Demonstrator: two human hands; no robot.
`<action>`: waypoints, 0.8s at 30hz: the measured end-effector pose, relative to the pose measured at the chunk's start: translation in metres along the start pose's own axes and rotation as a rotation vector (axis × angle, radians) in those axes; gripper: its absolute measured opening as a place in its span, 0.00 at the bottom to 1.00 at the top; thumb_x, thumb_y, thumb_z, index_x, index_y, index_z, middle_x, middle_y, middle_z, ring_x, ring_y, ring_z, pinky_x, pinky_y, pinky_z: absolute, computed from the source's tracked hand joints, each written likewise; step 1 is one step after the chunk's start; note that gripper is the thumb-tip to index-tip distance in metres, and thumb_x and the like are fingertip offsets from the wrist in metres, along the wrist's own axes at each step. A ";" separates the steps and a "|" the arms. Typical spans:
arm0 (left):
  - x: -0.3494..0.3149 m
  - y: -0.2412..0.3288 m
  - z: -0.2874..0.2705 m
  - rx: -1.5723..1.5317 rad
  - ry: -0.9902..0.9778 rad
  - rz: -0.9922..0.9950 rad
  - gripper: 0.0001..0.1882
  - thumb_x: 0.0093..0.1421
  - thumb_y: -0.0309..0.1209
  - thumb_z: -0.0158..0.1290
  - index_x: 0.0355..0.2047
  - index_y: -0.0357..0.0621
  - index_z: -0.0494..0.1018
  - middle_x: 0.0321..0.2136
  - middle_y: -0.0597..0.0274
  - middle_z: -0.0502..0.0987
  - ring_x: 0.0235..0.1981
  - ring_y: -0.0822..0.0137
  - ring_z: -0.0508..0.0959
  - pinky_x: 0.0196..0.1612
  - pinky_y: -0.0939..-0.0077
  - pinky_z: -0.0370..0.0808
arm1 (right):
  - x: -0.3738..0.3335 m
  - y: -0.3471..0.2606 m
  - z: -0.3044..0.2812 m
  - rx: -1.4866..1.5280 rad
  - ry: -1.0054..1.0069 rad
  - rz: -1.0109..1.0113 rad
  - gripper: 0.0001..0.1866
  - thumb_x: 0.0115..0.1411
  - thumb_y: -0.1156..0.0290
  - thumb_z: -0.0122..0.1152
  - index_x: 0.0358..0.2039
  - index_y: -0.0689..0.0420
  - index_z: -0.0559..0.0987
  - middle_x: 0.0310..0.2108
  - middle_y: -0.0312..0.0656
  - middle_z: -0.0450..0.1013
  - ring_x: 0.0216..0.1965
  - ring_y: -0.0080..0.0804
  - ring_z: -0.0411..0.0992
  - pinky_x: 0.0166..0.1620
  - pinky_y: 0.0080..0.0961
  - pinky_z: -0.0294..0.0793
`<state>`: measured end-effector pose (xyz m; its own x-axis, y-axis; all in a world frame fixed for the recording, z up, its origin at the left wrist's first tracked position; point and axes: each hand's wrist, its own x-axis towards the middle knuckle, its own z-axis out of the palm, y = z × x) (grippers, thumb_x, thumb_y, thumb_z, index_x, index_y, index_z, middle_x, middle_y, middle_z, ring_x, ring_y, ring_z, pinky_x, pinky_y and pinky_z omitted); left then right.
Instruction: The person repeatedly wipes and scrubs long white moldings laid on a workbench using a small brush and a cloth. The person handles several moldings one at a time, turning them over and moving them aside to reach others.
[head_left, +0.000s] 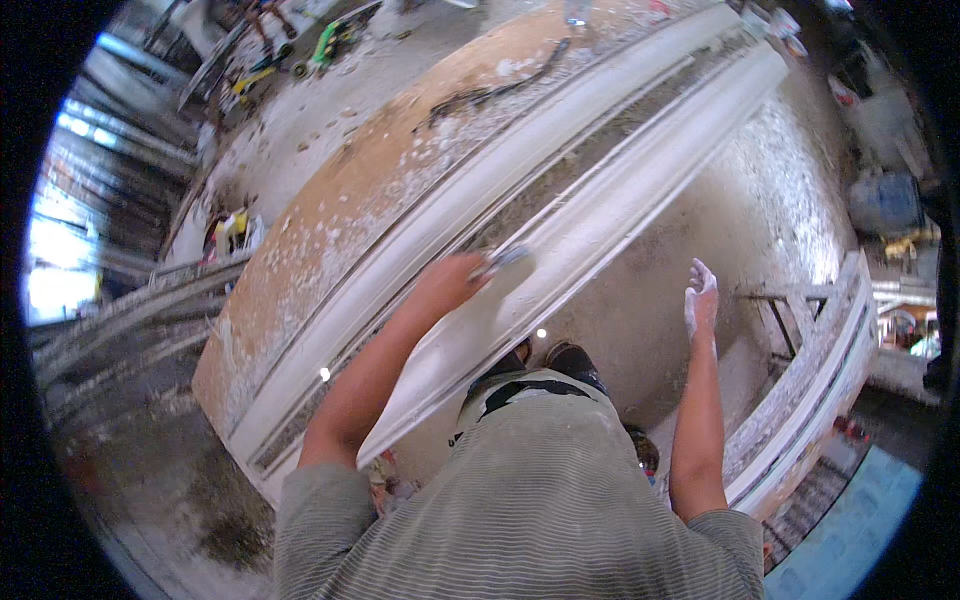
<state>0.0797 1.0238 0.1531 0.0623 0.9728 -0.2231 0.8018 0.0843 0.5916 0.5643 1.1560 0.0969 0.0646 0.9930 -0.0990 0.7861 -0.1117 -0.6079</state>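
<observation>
My left hand point(462, 281) is closed around a small grey tool point(506, 262) with a flat end, perhaps a scraper; blur hides its exact kind. The tool sits at the surface of a long white plaster moulding point(610, 205), which runs slantwise from lower left to upper right. A second white moulding point(430, 190) lies parallel, on the far side of the first. Off to the right, my right hand point(703, 298) is in the air, dusted white, with its fingers stretched out and nothing visible in them.
Under the mouldings lies a brown board point(300, 235) spotted with white, bearing a dark strip point(500, 90). At right stands a frame with white mouldings point(800, 420), beside a light blue sheet point(850, 530). A green tool-like object point(325, 45) lies on the far-left floor.
</observation>
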 end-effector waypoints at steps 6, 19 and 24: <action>0.005 0.006 -0.012 -0.026 -0.051 -0.051 0.15 0.61 0.44 0.54 0.40 0.49 0.77 0.34 0.47 0.80 0.37 0.45 0.79 0.41 0.51 0.76 | -0.093 0.172 -0.015 0.396 -0.164 0.656 0.09 0.59 0.67 0.58 0.38 0.54 0.79 0.24 0.33 0.73 0.23 0.26 0.70 0.24 0.26 0.70; 0.171 0.061 0.035 -0.112 0.197 0.216 0.18 0.60 0.36 0.53 0.47 0.40 0.73 0.46 0.45 0.76 0.45 0.45 0.76 0.48 0.57 0.74 | -0.205 0.237 -0.001 0.315 -0.508 1.054 0.14 0.58 0.64 0.57 0.45 0.50 0.78 0.35 0.34 0.76 0.31 0.26 0.75 0.30 0.29 0.76; -0.018 0.030 0.005 -0.291 -0.058 -0.583 0.21 0.65 0.38 0.50 0.51 0.35 0.72 0.47 0.43 0.77 0.51 0.51 0.77 0.55 0.64 0.71 | -0.102 0.253 0.002 0.396 -0.429 1.042 0.08 0.56 0.67 0.56 0.34 0.52 0.81 0.27 0.33 0.75 0.25 0.24 0.73 0.24 0.28 0.72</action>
<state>0.1059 1.0076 0.1707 -0.2954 0.7378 -0.6070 0.5207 0.6570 0.5452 0.7559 1.0262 -0.0482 0.2893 0.3321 -0.8978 0.2279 -0.9348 -0.2723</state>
